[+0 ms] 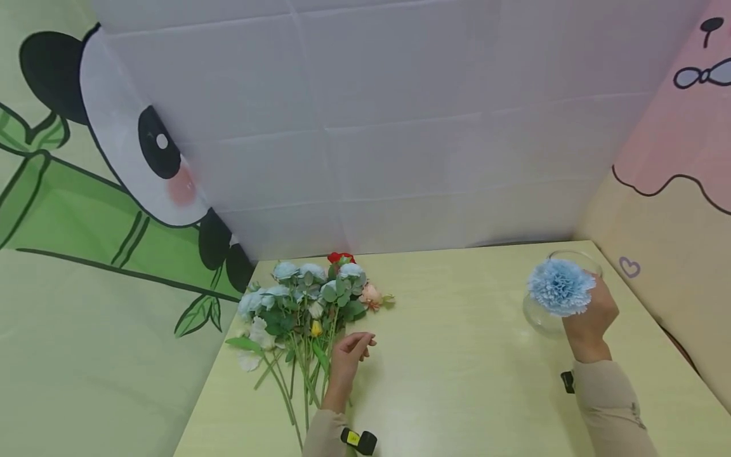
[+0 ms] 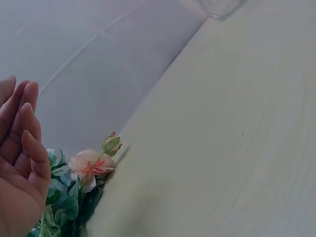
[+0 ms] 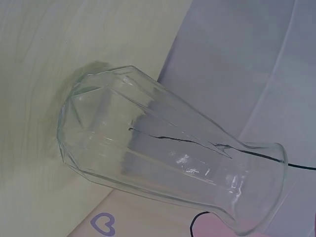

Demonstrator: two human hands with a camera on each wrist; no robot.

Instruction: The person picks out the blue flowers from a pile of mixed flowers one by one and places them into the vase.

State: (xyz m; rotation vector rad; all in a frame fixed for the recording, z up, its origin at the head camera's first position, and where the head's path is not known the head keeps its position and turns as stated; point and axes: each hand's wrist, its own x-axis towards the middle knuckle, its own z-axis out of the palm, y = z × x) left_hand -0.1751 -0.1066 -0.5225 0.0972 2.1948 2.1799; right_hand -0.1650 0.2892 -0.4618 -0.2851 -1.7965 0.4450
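Observation:
On the right of the table stands a clear glass vase (image 3: 163,143), its faceted body wide at the base and flaring at the rim; no stem shows inside it. A light blue carnation (image 1: 561,289) overlaps the vase in the head view. My right hand (image 1: 594,311) is just beside the bloom with curled fingers and holds the carnation; its stem is hidden. Loosely bent and holding nothing, my left hand (image 1: 347,358) hovers by the flower pile. A peach flower (image 2: 90,165) with a bud lies near that hand in the left wrist view.
Artificial flowers (image 1: 311,292) lie heaped at the left of the table, with pale blue, white, yellow and red blooms and long green stems towards the near edge. Printed cloth walls (image 1: 400,158) stand along the back and both sides of the table (image 1: 445,381).

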